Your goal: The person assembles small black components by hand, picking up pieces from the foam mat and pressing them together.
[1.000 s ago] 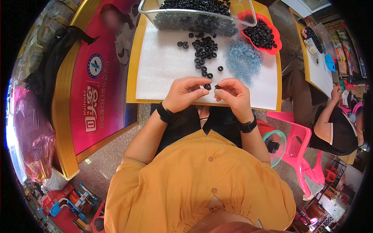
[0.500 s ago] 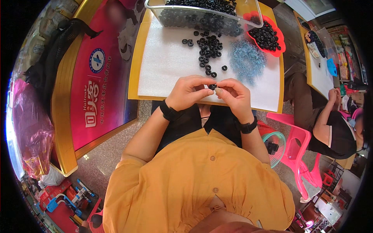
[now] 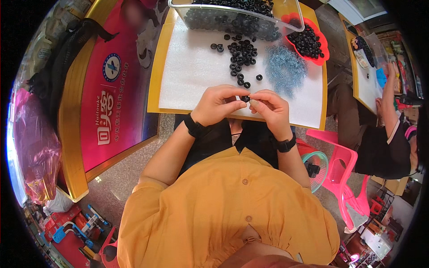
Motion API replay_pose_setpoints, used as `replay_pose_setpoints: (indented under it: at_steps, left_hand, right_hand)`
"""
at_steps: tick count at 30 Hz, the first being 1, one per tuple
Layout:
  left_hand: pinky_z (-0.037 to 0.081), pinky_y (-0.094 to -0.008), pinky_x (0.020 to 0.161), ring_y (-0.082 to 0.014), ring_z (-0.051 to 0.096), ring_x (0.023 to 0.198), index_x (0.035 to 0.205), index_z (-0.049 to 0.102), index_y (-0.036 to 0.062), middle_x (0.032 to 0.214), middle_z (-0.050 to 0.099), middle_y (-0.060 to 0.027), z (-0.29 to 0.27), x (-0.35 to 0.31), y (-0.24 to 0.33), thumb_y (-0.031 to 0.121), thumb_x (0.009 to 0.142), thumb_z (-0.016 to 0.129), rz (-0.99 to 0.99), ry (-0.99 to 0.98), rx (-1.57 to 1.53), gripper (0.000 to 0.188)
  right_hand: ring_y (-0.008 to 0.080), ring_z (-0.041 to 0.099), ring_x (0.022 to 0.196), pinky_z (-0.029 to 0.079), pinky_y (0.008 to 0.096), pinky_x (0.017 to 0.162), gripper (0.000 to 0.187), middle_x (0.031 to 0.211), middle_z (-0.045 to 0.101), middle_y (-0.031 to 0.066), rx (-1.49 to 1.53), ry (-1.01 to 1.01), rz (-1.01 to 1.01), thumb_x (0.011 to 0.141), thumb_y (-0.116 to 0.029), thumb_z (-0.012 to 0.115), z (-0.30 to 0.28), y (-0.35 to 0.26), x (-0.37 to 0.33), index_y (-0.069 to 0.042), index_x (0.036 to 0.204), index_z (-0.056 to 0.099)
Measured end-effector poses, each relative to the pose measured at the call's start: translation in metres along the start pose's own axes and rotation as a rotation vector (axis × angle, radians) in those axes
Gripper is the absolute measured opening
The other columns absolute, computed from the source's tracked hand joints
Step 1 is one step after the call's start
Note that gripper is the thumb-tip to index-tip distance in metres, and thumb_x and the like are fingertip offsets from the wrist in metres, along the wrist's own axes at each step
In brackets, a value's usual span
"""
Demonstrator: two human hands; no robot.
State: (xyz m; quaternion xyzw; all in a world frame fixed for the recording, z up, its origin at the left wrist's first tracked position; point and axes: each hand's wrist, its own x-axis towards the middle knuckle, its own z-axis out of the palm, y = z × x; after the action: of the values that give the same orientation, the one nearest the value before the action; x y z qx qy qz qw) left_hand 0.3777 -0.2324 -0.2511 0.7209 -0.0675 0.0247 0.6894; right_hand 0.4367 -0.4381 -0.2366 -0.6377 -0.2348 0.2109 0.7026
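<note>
Close to the near edge of the white-topped table (image 3: pixel 183 85), my two hands meet fingertip to fingertip. My left hand (image 3: pixel 220 105) pinches a small black ring-shaped part (image 3: pixel 245 98) between thumb and forefinger. Against that ring, my right hand (image 3: pixel 273 112) has its thumb and forefinger pressed together; whatever lies between them is too small or hidden to name. Just beyond the hands is a loose pile of the same black rings (image 3: pixel 243 53), with a few stray ones. Right of it spreads a heap of tiny pale-blue translucent pieces (image 3: pixel 285 70).
A clear plastic bin (image 3: pixel 232 34) of black rings stands at the far edge, beside a red scalloped bowl (image 3: pixel 325 52) of smaller black parts. A pink chair (image 3: pixel 342 174) and green basket (image 3: pixel 321 172) are at my right. Another person (image 3: pixel 380 147) sits at a table farther right.
My hands stay almost in place, with the fingers shifting slightly around the black ring. At the right, the other person has raised an arm toward the far side of their table.
</note>
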Motion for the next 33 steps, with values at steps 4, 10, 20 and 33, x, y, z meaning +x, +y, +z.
replay_pose_setpoints:
  at_steps: [4,10,20,33]
  left_hand:
    - [0.046,-0.0212,0.066,-0.0076,0.057,0.078,0.114,0.071,0.0042,0.099,0.069,-0.0047,0.000,0.000,0.000,0.009,0.087,0.073,0.030,0.004,0.041,0.028]
    - [0.051,-0.0259,0.068,-0.0146,0.064,0.077,0.112,0.072,0.0073,0.095,0.071,-0.0089,0.002,0.001,0.000,0.010,0.085,0.074,0.074,0.037,0.132,0.028]
    - [0.048,-0.0228,0.067,-0.0112,0.062,0.081,0.114,0.072,0.0061,0.100,0.070,-0.0069,0.001,0.000,-0.002,0.007,0.086,0.073,0.101,0.024,0.113,0.027]
    - [0.047,-0.0259,0.079,-0.0156,0.057,0.092,0.112,0.072,0.0057,0.098,0.059,-0.0052,-0.003,0.000,-0.002,0.006,0.083,0.075,0.214,-0.012,0.019,0.029]
  right_hand:
    - [0.0103,0.063,0.081,0.052,0.0226,0.071,0.018,0.101,0.064,0.0069,0.013,0.006,0.017,0.091,0.001,0.064,0.002,0.000,0.000,0.003,0.108,0.069]
    - [0.0095,0.062,0.079,0.051,0.0223,0.069,0.018,0.100,0.064,0.0064,0.064,0.027,0.094,0.091,-0.001,0.066,0.003,0.005,-0.001,0.002,0.108,0.069]
    - [0.0111,0.062,0.076,0.051,0.0235,0.069,0.014,0.096,0.065,0.0053,0.105,-0.033,0.084,0.095,-0.006,0.064,0.000,0.010,0.002,0.002,0.105,0.068]
    - [0.0175,0.067,0.079,0.056,0.0273,0.071,0.027,0.093,0.067,0.0088,0.503,-0.080,0.468,0.096,-0.014,0.063,0.003,0.005,0.003,0.001,0.119,0.057]
